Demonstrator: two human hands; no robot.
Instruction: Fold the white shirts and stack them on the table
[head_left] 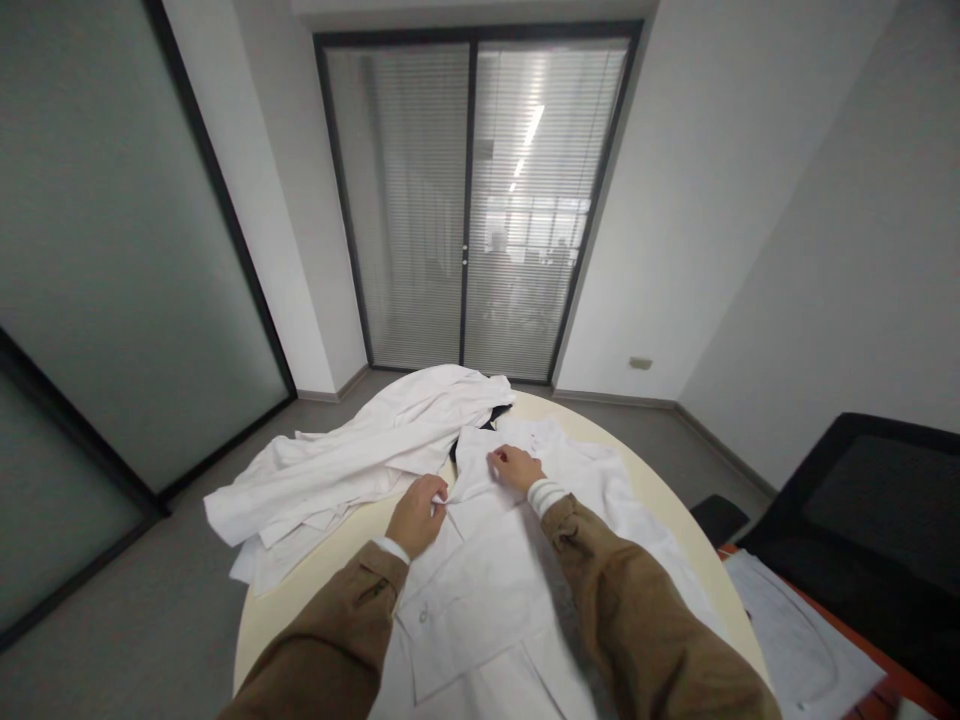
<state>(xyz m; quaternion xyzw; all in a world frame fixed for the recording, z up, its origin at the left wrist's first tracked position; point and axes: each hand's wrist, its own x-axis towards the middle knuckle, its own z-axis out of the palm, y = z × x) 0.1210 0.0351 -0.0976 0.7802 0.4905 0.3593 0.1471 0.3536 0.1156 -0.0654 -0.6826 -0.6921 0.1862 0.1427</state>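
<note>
Two bare hands in tan sleeves work at the collar [472,490] of a white coat [480,610] spread on a round cream table [300,600], seen from the head camera. The left hand [416,515] is closed in a pinch on the collar's edge; the right hand [516,468] curls with its fingertips on the cloth, its grip impossible to tell. A crumpled white garment [345,470] lies just beside the coat, and a black office chair [862,510] stands off to the right
</note>
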